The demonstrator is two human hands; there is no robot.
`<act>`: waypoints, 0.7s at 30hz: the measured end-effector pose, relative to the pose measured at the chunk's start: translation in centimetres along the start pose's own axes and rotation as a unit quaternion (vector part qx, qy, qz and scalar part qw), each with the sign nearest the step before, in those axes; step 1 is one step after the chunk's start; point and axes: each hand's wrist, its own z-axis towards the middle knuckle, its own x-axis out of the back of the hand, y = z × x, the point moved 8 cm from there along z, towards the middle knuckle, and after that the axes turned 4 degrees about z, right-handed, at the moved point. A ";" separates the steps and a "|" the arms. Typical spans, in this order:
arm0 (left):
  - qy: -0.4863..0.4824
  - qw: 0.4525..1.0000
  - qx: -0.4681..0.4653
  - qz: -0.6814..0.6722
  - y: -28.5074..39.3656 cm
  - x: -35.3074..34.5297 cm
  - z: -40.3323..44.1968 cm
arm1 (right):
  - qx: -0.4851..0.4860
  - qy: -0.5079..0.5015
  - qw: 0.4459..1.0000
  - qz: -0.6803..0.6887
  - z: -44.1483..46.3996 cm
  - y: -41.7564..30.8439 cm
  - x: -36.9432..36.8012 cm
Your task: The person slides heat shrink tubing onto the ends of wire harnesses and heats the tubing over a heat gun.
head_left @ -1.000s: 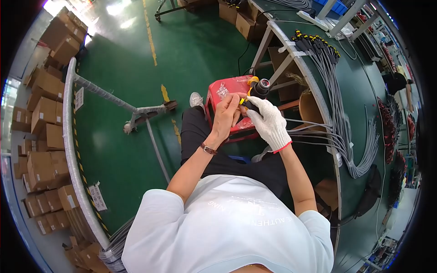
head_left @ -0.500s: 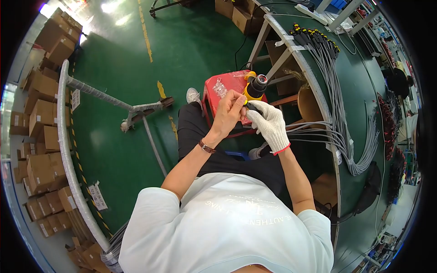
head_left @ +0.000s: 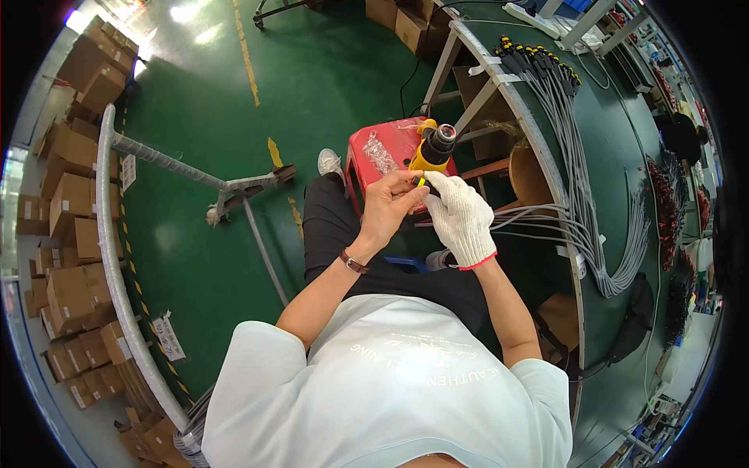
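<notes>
Currently both hands meet at a small yellow-and-black part (head_left: pixel 421 182). Bare left hand (head_left: pixel 385 209): thumb and fingers pinched on the part. Gloved right hand (head_left: pixel 463 218): fingertips closed on its other side; exact grip under the glove cannot be told. Position of part: between the fingertips, near the yellow heat gun (head_left: pixel 430 156) on the red stool (head_left: pixel 359 148). To the right, grey cables (head_left: pixel 576 168) lie across the green counter (head_left: pixel 606 136), several extending past its edge towards the gloved hand.

Gloved right hand (head_left: pixel 462 214) lower, yellow heat gun (head_left: pixel 431 154) — more exposed
</notes>
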 end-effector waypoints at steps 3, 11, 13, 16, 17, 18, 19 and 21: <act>0.012 0.999 0.010 -0.045 -0.3 -0.1 -0.2 | 0.019 0.003 0.999 0.041 0.1 0.0 0.0; 0.061 0.994 0.046 -0.082 -1.0 1.4 0.7 | -0.079 -0.026 0.983 0.164 -0.7 3.4 2.3; 0.062 0.993 0.046 -0.085 -1.1 1.1 0.6 | -0.064 -0.004 0.991 0.116 -0.5 2.3 2.5; 0.057 0.994 0.047 -0.085 -1.5 1.2 0.6 | -0.073 0.036 0.982 0.170 -0.4 2.9 1.5; 0.054 0.994 0.047 -0.084 -1.6 1.3 0.7 | -0.079 0.056 0.981 0.171 -0.4 2.8 1.4; 0.049 0.994 0.050 -0.087 -1.8 1.3 0.7 | -0.062 0.068 0.986 0.139 -0.4 2.4 1.5; 0.044 0.994 0.053 -0.089 -2.0 1.2 0.7 | -0.045 0.079 0.990 0.107 -0.5 2.1 1.6; 0.025 0.994 0.056 -0.093 -1.4 0.7 0.6 | 0.005 0.123 0.990 0.062 -0.7 1.5 2.1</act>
